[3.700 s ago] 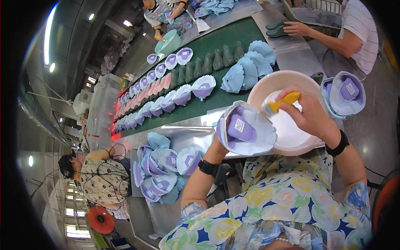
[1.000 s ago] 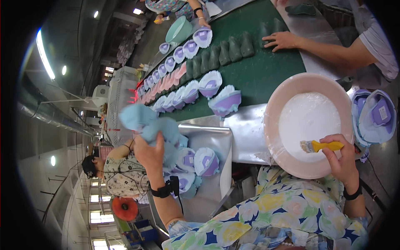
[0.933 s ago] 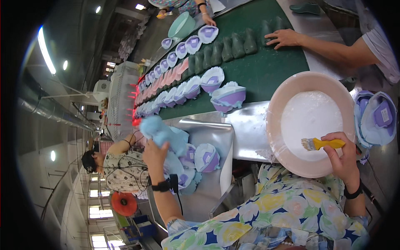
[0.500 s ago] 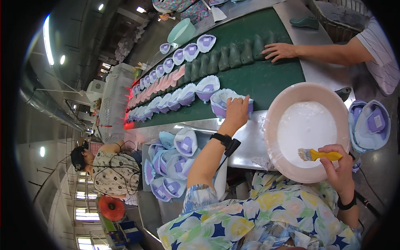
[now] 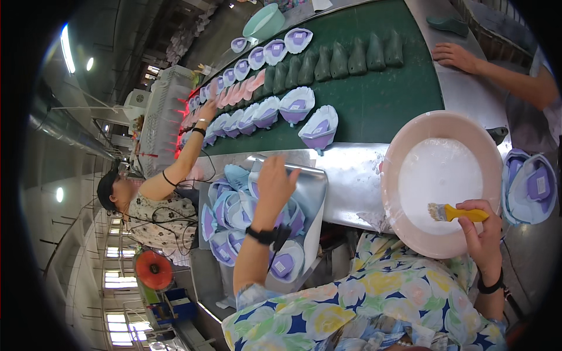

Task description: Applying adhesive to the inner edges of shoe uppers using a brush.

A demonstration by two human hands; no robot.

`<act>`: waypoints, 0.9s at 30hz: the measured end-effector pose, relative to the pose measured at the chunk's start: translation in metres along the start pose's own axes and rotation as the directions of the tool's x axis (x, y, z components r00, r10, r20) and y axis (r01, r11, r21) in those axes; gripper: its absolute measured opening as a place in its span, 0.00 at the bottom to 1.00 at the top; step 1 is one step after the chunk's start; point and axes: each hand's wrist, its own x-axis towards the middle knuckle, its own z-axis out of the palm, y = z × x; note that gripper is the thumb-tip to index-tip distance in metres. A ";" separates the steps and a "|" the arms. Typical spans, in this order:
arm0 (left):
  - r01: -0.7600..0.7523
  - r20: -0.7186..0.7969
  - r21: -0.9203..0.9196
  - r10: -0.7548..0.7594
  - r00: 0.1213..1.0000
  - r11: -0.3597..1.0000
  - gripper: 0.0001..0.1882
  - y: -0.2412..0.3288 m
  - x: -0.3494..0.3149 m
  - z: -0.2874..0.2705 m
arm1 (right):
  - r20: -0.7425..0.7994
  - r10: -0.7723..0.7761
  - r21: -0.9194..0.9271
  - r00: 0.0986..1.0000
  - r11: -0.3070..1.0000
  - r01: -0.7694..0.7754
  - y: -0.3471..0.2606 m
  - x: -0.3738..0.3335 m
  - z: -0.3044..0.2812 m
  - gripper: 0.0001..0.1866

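My right hand (image 5: 483, 231) grips a paintbrush (image 5: 465, 214) by its yellow handle. The brush's pale bristles hang over a pinkish basin (image 5: 397, 158) of white liquid (image 5: 439, 175). My left hand (image 5: 274, 190), thumb apart and nothing visible in it, hovers over a pile of light blue and purple shoe uppers (image 5: 237, 205). The upper nearest me on the green conveyor belt (image 5: 374, 105) is a single blue and purple shoe upper (image 5: 319, 130), untouched by either hand.
Rows of uppers, pink pieces (image 5: 243, 90) and dark green shoe lasts (image 5: 339, 60) run along the belt. A co-worker's arm (image 5: 187, 155) reaches over its far left; another person's hand (image 5: 456, 57) rests at the right. More uppers (image 5: 530, 187) sit beside the basin. A mint-green basin (image 5: 263, 23) stands beyond.
My left hand has let go of the upper on the belt and moved left over the pile. The co-worker at left has reached over the belt; the other person's hand has moved off the lasts.
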 end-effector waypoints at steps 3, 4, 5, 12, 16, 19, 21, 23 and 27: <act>0.106 -0.039 -0.247 -0.119 0.992 0.963 0.30 0.000 0.038 0.089 | -0.018 0.012 -0.012 1.000 1.000 -0.013 -0.004 -0.003 0.001 0.10; 0.266 0.062 -0.347 -0.261 0.963 0.899 0.28 0.006 0.054 0.116 | -0.040 0.012 -0.024 0.999 1.000 -0.013 -0.004 -0.005 0.001 0.10; 0.426 0.182 -0.426 -0.386 0.904 0.798 0.26 0.009 0.068 0.139 | -0.049 0.020 -0.035 0.999 0.999 -0.022 -0.005 -0.006 0.000 0.10; 0.433 0.116 -0.345 -0.420 0.900 0.833 0.18 -0.008 0.125 0.205 | -0.029 0.021 -0.106 0.999 0.994 -0.024 -0.007 -0.010 -0.002 0.10; 0.154 -0.077 -0.466 -0.213 0.974 0.871 0.11 0.022 0.114 0.100 | -0.047 0.031 -0.076 0.998 0.996 -0.035 -0.005 -0.007 -0.001 0.10; -0.022 -0.323 -0.370 -0.106 0.941 0.929 0.08 -0.016 0.068 0.024 | 0.013 0.036 -0.079 0.999 0.996 -0.035 -0.007 -0.004 0.002 0.09; 0.172 -0.284 -0.268 -0.248 0.926 0.948 0.11 -0.066 0.029 0.002 | 0.063 0.015 -0.085 0.998 0.996 -0.010 -0.008 -0.006 0.006 0.09; 0.349 -0.184 -0.202 -0.385 0.904 0.915 0.17 -0.130 -0.028 -0.002 | 0.089 -0.030 -0.076 0.996 0.996 0.036 -0.006 -0.004 0.007 0.09; 0.638 0.392 -0.711 -0.587 0.708 0.296 0.25 -0.140 -0.089 0.022 | 0.131 -0.031 -0.077 0.991 0.996 0.041 -0.020 -0.003 0.011 0.10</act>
